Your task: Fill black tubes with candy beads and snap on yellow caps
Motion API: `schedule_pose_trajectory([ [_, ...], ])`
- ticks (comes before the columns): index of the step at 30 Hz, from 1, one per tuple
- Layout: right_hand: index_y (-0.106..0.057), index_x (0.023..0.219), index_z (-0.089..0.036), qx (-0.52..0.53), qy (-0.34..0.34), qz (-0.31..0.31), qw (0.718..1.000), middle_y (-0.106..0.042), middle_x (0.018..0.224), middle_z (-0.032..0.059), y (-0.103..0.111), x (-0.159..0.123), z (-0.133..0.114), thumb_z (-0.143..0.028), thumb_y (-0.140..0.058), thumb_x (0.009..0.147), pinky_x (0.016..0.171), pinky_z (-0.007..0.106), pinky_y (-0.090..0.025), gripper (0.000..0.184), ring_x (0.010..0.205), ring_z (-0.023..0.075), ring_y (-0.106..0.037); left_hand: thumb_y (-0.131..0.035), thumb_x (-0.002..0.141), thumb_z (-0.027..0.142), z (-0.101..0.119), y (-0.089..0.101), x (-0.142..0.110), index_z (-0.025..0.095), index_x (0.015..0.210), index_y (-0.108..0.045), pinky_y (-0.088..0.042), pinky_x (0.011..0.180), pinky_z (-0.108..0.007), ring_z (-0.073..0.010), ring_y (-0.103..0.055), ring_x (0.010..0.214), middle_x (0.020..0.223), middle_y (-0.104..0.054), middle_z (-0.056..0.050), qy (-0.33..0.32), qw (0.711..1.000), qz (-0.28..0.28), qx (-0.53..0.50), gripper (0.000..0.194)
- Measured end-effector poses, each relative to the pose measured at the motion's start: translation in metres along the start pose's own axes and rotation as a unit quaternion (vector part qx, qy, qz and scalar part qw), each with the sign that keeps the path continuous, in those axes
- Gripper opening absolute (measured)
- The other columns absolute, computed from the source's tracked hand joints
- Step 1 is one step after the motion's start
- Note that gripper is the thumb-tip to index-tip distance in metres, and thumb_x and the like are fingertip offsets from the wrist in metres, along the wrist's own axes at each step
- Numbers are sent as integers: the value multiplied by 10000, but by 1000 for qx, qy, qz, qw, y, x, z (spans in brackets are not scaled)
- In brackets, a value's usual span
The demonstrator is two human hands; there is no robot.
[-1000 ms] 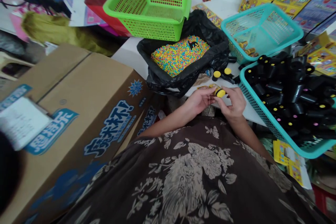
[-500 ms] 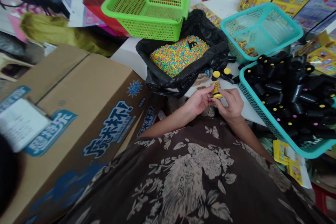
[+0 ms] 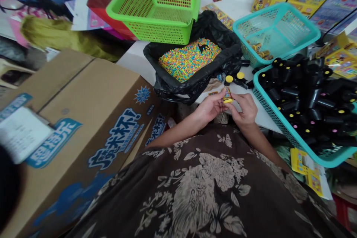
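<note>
Between both hands, just off the table's near edge, is a small canister (image 3: 227, 95) with a colourful printed label and a yellow end facing me. The fingers of my left hand (image 3: 209, 108) are closed on its left side. From the right, my right hand (image 3: 245, 108) pinches it with thumb and fingers. Just beyond stand a black canister with a yellow cap (image 3: 229, 79) and another yellow cap (image 3: 240, 76). A small printed label (image 3: 213, 93) lies left of the held canister.
A black-lined tub (image 3: 192, 98) holds many coloured candy balls, with a green basket (image 3: 156, 31) above it. The right teal basket (image 3: 275, 113) is heaped with black canisters; another teal basket (image 3: 295, 46) has several yellow ones. A large cardboard box (image 3: 92, 93) stands left.
The canister has been turned in my fingers, so its label now faces me more and the dark band near its lower end no longer shows. Both hands stay around it.
</note>
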State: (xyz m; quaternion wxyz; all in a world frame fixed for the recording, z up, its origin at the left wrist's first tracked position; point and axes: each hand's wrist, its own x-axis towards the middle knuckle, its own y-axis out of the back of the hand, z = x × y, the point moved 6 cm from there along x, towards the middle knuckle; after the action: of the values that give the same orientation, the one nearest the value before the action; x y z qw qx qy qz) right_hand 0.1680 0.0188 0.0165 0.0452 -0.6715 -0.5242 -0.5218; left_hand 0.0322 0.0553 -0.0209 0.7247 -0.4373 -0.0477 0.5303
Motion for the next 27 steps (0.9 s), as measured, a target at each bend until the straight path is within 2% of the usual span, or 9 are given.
schedule_pose_trajectory([
  [4, -748, 1274, -275, 25, -14, -9, 1000, -755, 1004, 73, -2, -1, 3, -427, -702, 990, 771, 427, -612, 325, 871, 250, -693, -824, 891, 374, -3, 0, -1, 160, 847, -725, -533, 688, -257, -104, -639, 646, 760, -718, -5, -7, 1000, 6, -9, 239],
  [7, -773, 1210, -287, 16, -25, -18, 999, -758, 977, 68, -5, -1, 4, -468, -665, 1006, 775, 431, -605, 294, 866, 248, -687, -822, 891, 417, -4, 1, 0, 165, 862, -728, -546, 693, -267, -112, -649, 646, 765, -727, -9, -7, 1000, 9, -2, 271],
  [10, -776, 1211, -285, 7, -5, -7, 1000, -764, 979, 72, -4, 0, 0, -449, -663, 1012, 790, 430, -597, 281, 883, 251, -687, -827, 882, 448, -4, 0, 0, 162, 876, -730, -551, 691, -263, -114, -664, 658, 796, -749, -18, -12, 1000, 5, 13, 301],
  [15, -739, 1321, -289, 23, 7, -7, 1000, -774, 1015, 61, -3, 0, -2, -408, -660, 1027, 784, 419, -596, 327, 884, 241, -693, -882, 827, 361, -4, -2, -3, 153, 853, -738, -518, 665, -224, -89, -644, 630, 751, -733, 0, -10, 1000, 10, -1, 255],
  [18, -754, 1303, -281, 15, 30, -9, 999, -772, 992, 57, -3, -2, -2, -370, -661, 1031, 793, 400, -581, 301, 873, 225, -686, -896, 808, 312, -6, -1, -5, 137, 828, -742, -501, 650, -218, -85, -631, 608, 706, -714, 5, 0, 999, 29, -14, 235],
  [22, -781, 1233, -247, -47, 70, -32, 996, -771, 957, 78, -8, -4, -3, -345, -622, 1050, 795, 401, -548, 262, 858, 225, -672, -893, 814, 326, -7, 2, -6, 141, 799, -732, -497, 646, -236, -91, -618, 585, 663, -683, 16, -4, 999, 53, -13, 246],
  [24, -778, 1219, -240, -52, 60, -44, 996, -771, 956, 85, -10, -4, -2, -365, -616, 1053, 796, 406, -546, 263, 867, 233, -671, -898, 808, 334, -6, 2, -6, 149, 790, -722, -497, 654, -244, -92, -616, 588, 670, -681, 21, -13, 998, 55, -13, 256],
  [27, -740, 1283, -245, -20, 9, -36, 999, -772, 986, 80, -7, -4, 1, -419, -644, 1035, 805, 410, -577, 318, 881, 243, -680, -890, 819, 327, -4, -1, -6, 153, 790, -717, -508, 680, -250, -92, -626, 610, 710, -704, 15, -17, 999, 41, -13, 247],
])
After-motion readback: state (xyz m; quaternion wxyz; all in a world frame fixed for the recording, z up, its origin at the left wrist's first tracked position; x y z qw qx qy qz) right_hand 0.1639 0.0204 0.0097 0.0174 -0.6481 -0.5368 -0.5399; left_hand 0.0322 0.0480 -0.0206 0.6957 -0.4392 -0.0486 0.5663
